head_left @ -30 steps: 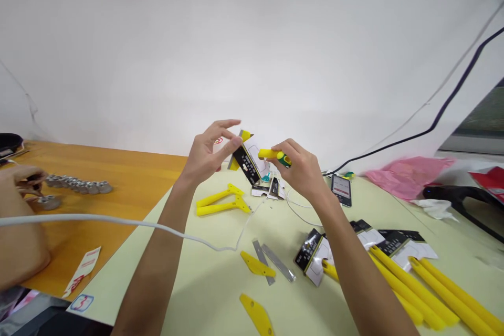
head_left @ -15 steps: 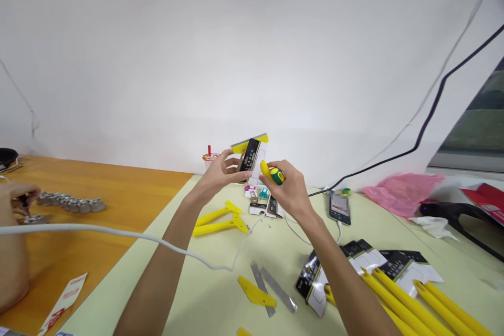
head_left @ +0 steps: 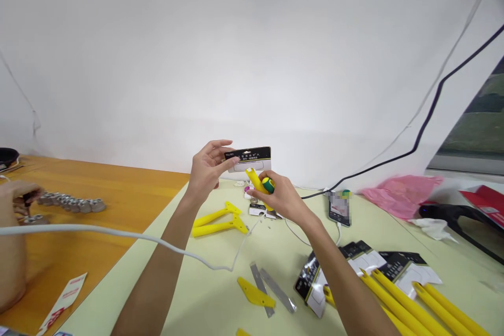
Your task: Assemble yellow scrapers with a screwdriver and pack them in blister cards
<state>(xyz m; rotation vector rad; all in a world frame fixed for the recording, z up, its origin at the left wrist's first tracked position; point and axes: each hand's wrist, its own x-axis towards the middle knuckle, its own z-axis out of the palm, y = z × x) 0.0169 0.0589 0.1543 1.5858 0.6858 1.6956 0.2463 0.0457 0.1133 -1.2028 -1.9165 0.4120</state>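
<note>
My left hand [head_left: 205, 170] pinches a black-and-white packaging card [head_left: 255, 156], its printed side toward me, above the far end of the table. My right hand [head_left: 285, 197] is closed around a yellow tube-shaped handle [head_left: 255, 178] with a hollow end pointing up, just below the card. Also in that hand is a green-and-yellow screwdriver handle [head_left: 268, 185]; any shaft is hidden. Two yellow scraper handles [head_left: 216, 227] lie right of my left forearm. Nearer to me are a yellow scraper head piece [head_left: 254, 291] and flat metal blades [head_left: 279, 290].
At the right lie several packaging cards [head_left: 364, 257] and yellow tubes [head_left: 409, 299]. A phone [head_left: 339, 207] with a white cable is farther back. A white cable [head_left: 169, 244] crosses over my left forearm. At the left, another person's hand [head_left: 25, 197] is near metal parts [head_left: 73, 202].
The card in my left hand has turned from upright to lengthwise, and the yellow bladed scraper piece behind it no longer shows. My right hand has shifted slightly left and down.
</note>
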